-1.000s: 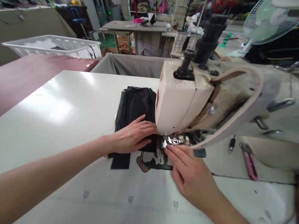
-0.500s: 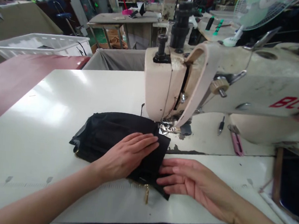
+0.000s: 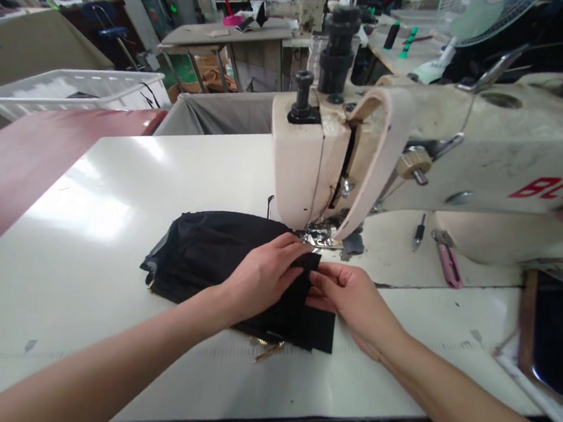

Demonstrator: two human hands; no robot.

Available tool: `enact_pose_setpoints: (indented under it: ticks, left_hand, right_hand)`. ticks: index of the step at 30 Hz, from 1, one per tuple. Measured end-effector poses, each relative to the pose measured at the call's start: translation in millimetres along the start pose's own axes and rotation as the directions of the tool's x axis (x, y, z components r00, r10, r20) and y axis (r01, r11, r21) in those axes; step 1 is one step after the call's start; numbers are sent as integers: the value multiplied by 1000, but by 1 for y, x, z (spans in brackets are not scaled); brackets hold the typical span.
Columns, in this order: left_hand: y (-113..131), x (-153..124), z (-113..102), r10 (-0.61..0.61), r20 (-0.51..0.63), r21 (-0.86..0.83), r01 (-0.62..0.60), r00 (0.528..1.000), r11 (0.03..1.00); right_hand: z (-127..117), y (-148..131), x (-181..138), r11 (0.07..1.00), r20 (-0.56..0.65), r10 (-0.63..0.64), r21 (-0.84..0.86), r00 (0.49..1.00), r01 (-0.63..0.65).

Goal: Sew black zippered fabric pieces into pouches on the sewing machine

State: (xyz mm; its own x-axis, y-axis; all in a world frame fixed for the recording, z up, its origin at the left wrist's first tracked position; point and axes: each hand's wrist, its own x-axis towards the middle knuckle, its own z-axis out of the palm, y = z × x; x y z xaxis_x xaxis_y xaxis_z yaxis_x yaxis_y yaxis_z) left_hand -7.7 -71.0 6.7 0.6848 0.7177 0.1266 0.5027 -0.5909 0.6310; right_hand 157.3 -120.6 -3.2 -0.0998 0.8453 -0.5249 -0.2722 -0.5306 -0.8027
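Note:
Black fabric (image 3: 207, 243) with a gold zipper (image 3: 253, 337) along its near edge lies on the white table of a sewing machine (image 3: 299, 166). Its upper right part reaches the presser foot (image 3: 322, 237). My left hand (image 3: 267, 273) rests over the fabric with bent fingers, thumb and fingertips closed on the cloth just in front of the foot. At the right edge, my right hand (image 3: 348, 295) pinches the fabric between thumb and fingers. A gold zipper pull (image 3: 269, 352) hangs out at the near side. The needle point is hard to make out.
Right of the foot lie a small dark pen-like tool (image 3: 419, 232) and pink-handled snips (image 3: 447, 259). A dark tablet-like object (image 3: 557, 334) sits at the far right. A white plastic basket (image 3: 72, 92) stands at the back left, on a pink surface (image 3: 42, 139).
My right hand has moved up and closed on the fabric's right edge. My left hand has shifted toward the presser foot, its flat fingers now bent. The zipper pull has swung sideways.

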Motion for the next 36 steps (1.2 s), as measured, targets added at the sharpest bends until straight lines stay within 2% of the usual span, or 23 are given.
enact_pose_setpoints:
  ticks: [3,9,14,19,33,36]
  left_hand:
    - [-7,12,5,-35,-44,-77,31,998,997]
    - [-9,11,12,-180,-146,-176,154,973,972]
    - [-4,15,17,-247,-194,-116,228,950,967]
    - [-1,16,20,-195,-224,-29,193,955,981]
    - [-1,16,22,-216,-238,-102,196,947,975]
    - [-5,19,13,-169,-190,-58,161,967,985]
  right_hand:
    - [2,7,1,1000,-35,-27,-2,999,27]
    - [-1,2,7,995,-30,-81,-58,996,79]
    - [-5,-1,10,995,-30,-82,-64,996,80]
    - [-7,3,10,994,-44,-92,-56,995,89]
    - [-3,-2,6,988,-56,-119,-101,991,113]
    - [-2,0,8,980,-77,-154,-136,985,142]
